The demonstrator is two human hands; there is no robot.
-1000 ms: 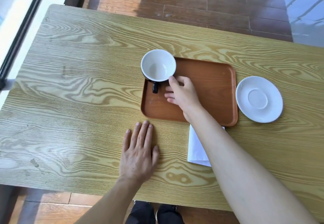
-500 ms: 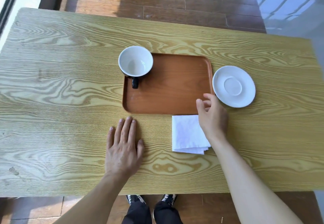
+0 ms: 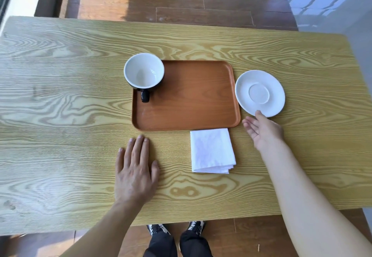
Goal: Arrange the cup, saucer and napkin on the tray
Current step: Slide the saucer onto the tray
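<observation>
Right of the tray [image 3: 186,113], the saucer [image 3: 259,93] is touched at its near rim by the open, empty right hand [image 3: 262,131]; a rim grip is called for next.

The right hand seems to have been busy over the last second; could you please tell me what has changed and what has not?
The right hand let go of the cup, leaving it in the tray's far left corner, then swept right past the napkin to the saucer, where its open fingers now reach the near rim. The left hand stayed flat on the table; saucer, napkin and tray have not moved.
</observation>
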